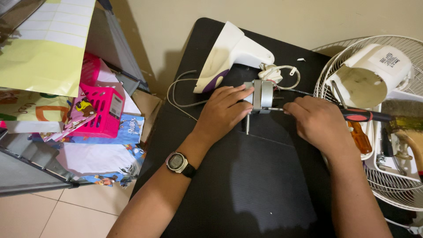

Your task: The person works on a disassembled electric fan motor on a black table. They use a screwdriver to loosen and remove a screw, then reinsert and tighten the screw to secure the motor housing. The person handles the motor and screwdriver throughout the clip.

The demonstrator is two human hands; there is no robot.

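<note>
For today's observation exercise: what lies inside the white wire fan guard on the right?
Inside the fan guard lie a white cylindrical housing, an orange-handled screwdriver and a paintbrush. The right hand covers its near-left part.

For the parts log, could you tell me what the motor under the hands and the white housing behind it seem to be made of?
The motor looks like bare metal: dull grey, with a thin shiny shaft below. The white housing looks like moulded plastic: smooth, slightly glossy, rounded edges, a purple panel.
</note>
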